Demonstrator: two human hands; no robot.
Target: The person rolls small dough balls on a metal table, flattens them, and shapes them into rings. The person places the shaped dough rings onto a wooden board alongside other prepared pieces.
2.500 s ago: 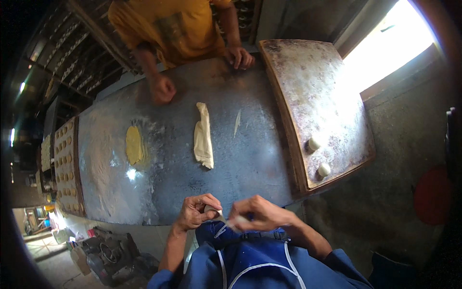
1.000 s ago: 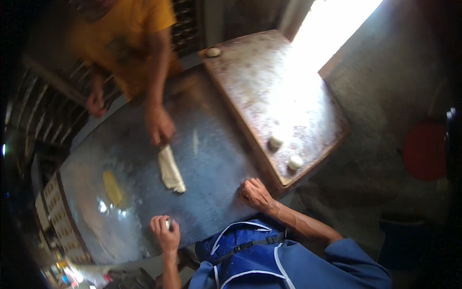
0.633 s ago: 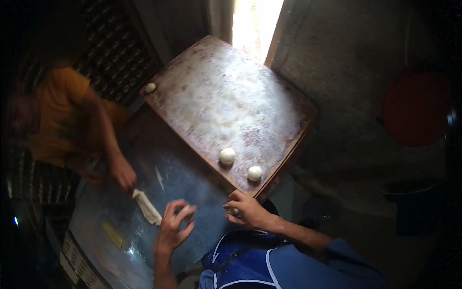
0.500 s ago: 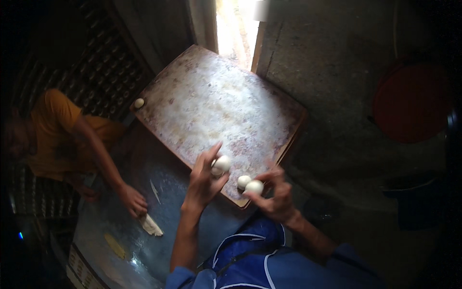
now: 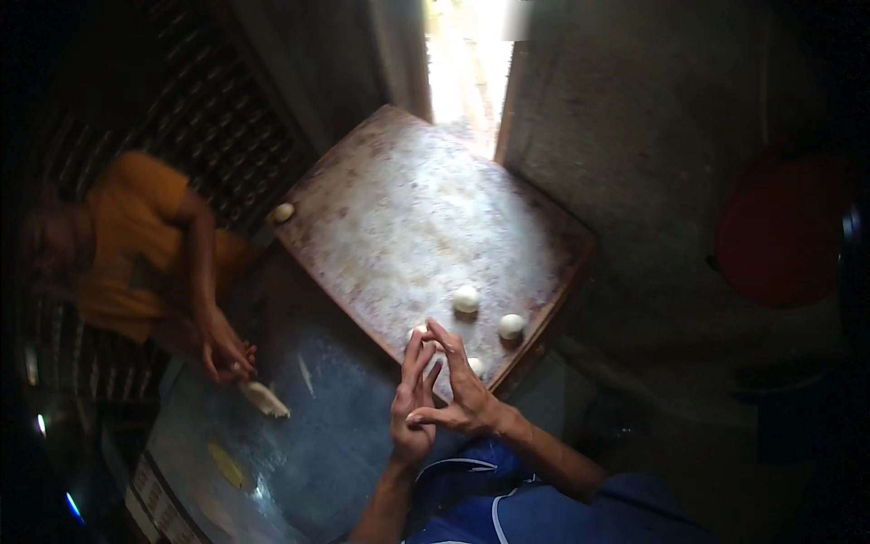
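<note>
My left hand [image 5: 413, 412] and my right hand [image 5: 464, 390] are close together over the near corner of a worn, flour-dusted board [image 5: 390, 190]. Both have fingers stretched out and hold nothing that I can see. The right thumb reaches across to the left palm. Just beyond my fingertips, a white dough ball [image 5: 417, 333] is partly hidden; whether they touch it I cannot tell. Farther in lies another dough ball [image 5: 466, 299], with a third ball [image 5: 511, 326] to its right. Beside my right hand a further ball [image 5: 476, 365] shows in part.
One more ball [image 5: 284, 212] sits at the board's left corner. At left, a person in an orange shirt [image 5: 136, 236] holds a strip of dough [image 5: 265, 399] over a dark metal table [image 5: 299, 453]. A red round object [image 5: 779, 231] stands at right. Bright light enters through a gap [image 5: 467, 82].
The balls that were in my two hands are now out of them, with balls resting on the board. My hands have come together. The co-worker has lifted and drawn back the dough strip.
</note>
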